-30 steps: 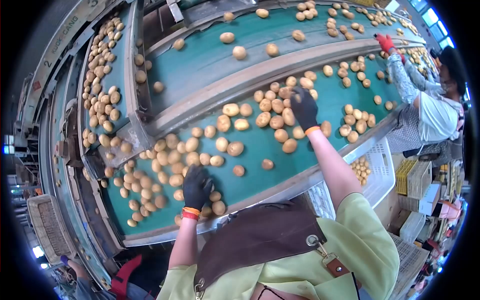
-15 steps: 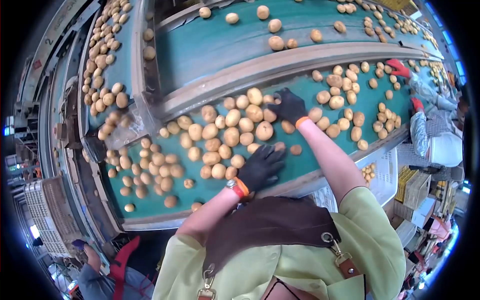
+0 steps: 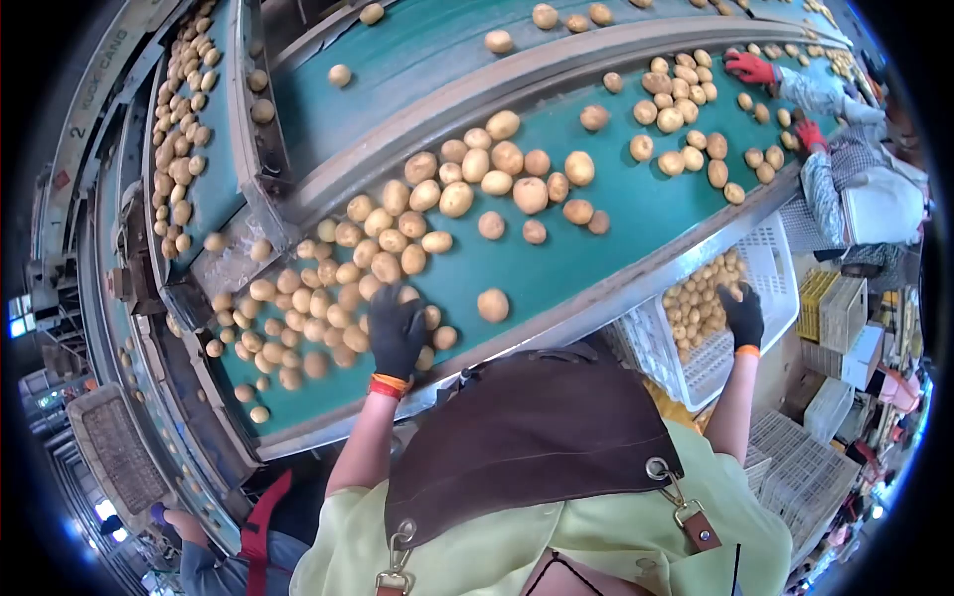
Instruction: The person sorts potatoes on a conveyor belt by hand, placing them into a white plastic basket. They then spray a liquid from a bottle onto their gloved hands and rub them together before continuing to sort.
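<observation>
My left hand (image 3: pixel 397 333), in a dark glove with an orange and red band at the wrist, rests among the potatoes (image 3: pixel 386 266) on the green conveyor belt (image 3: pixel 586 273). Its fingers are apart and reach over potatoes at the near side of the pile. Off to the right, my right hand (image 3: pixel 742 316), gloved the same way, hangs over a white plastic crate (image 3: pixel 711 372). Small potatoes (image 3: pixel 696 310) lie inside that crate, just left of the fingers. The right fingers are spread, and I see nothing held in them.
A metal edge (image 3: pixel 556 338) runs along the belt's near side. Behind a divider (image 3: pixel 417 109) runs another belt carrying potatoes. A co-worker's red-gloved hands (image 3: pixel 750 68) reach over the belt at far right. Stacked crates (image 3: pixel 800 462) stand at lower right.
My right hand has left the belt and moved down right to the crate. My left hand has shifted left along the belt. Potatoes have shifted, and the view has tilted slightly.
</observation>
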A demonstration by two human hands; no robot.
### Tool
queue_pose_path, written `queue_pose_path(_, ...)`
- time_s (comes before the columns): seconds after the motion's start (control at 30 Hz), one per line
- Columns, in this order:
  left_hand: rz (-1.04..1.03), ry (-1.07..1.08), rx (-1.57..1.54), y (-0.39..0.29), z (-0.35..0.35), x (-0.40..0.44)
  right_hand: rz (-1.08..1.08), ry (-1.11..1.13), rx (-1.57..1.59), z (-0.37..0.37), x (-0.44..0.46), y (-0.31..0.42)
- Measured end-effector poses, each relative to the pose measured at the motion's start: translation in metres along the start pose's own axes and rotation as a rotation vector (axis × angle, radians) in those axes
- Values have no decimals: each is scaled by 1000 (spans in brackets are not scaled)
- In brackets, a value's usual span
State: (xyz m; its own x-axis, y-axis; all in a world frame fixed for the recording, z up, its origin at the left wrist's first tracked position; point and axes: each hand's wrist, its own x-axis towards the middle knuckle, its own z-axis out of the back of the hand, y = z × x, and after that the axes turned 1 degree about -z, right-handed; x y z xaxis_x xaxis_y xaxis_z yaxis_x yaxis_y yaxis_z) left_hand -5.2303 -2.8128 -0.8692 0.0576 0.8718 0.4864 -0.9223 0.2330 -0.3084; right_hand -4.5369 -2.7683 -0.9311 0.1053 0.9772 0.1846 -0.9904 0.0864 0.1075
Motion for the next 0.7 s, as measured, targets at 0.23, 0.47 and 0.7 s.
queue_pose_path(0.23, -480, 299, -130, -72, -14, 26, 235, -251, 520, 4, 83, 235)
queue_pose_path(0.47, -128, 224, 98, -21, 11, -41, -14, -413, 637, -60, 128, 334)
queue_pose_path(0.7, 131, 36, 161, 4, 34, -95, 328, -238, 554, -33, 95, 418)
